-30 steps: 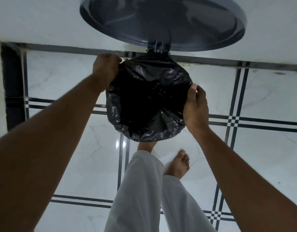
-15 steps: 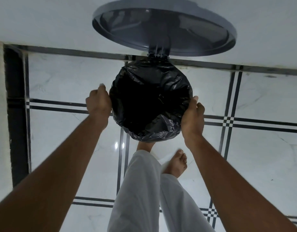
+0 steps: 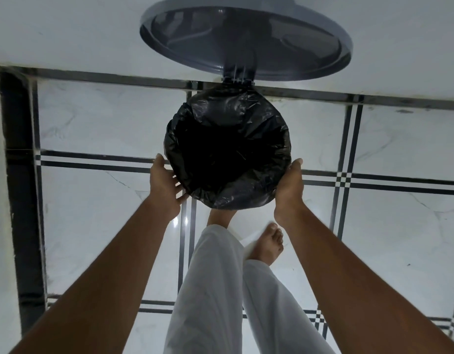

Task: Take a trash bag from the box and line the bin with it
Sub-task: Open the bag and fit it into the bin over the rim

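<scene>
A black trash bag point(image 3: 228, 149) lines the round bin, its mouth stretched open and its edge folded down over the rim all round. The bin's grey lid point(image 3: 246, 39) stands open against the white wall behind. My left hand point(image 3: 164, 185) rests against the bag's lower left edge with its fingers spread. At the lower right edge my right hand point(image 3: 289, 185) cups the bag-covered rim, thumb up, its fingers hidden behind the bag. No box of bags is in view.
The bin stands on a glossy white marble floor point(image 3: 387, 226) with black inlay lines, close to the wall. My bare right foot point(image 3: 269, 246) and white trouser legs point(image 3: 220, 290) are just in front of the bin, one foot partly under it.
Both hands have slid down along the bin's sides from the upper rim to the near lower edge. The bag's mouth now looks wider and smoother over the rim.
</scene>
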`<state>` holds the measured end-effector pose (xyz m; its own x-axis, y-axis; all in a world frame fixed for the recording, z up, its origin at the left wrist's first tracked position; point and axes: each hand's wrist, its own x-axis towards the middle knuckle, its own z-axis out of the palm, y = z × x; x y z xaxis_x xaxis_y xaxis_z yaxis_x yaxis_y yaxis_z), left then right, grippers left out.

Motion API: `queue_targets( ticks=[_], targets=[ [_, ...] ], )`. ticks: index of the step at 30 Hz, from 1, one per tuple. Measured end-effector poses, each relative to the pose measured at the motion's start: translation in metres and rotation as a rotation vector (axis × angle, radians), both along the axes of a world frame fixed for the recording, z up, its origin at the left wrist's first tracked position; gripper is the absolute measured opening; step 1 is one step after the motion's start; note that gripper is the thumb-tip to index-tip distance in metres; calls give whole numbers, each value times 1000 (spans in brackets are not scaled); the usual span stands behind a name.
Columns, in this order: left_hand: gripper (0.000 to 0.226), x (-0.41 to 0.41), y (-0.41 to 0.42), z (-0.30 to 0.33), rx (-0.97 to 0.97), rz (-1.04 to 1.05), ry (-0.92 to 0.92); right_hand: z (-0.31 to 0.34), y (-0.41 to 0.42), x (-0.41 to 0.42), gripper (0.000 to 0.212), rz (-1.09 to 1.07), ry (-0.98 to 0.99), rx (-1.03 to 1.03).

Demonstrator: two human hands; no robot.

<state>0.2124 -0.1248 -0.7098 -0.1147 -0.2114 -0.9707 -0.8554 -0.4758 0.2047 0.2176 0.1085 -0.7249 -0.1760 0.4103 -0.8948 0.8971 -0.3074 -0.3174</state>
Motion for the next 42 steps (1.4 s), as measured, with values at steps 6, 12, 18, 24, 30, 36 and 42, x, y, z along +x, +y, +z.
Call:
queue_targets(
  ticks=[6, 12, 18, 24, 30, 36, 42],
  targets=[
    [72, 13, -9, -9, -43, -22, -62, 5, -4, -1, 66, -33, -17, 3],
    [91, 14, -5, -18, 190, 120, 101, -3, -7, -2, 72, -46, 37, -102],
    [75, -10, -1, -26, -21, -51, -56, -9, 10, -12, 75, -42, -27, -42],
    [81, -9, 2, -14, 24, 15, 20, -4, 4, -11, 68, -81, 13, -78],
    [58, -11, 6, 5, -502, -172, 67, 15, 0, -3, 60, 129, 175, 336],
    [20, 0, 41, 81, -606, -737, 622, 88, -13, 3, 25, 368, 616, 258],
    [16, -27, 73, 169, -942, -854, 1095, 173, -22, -27, 21, 406, 895, 467]
  ],
)
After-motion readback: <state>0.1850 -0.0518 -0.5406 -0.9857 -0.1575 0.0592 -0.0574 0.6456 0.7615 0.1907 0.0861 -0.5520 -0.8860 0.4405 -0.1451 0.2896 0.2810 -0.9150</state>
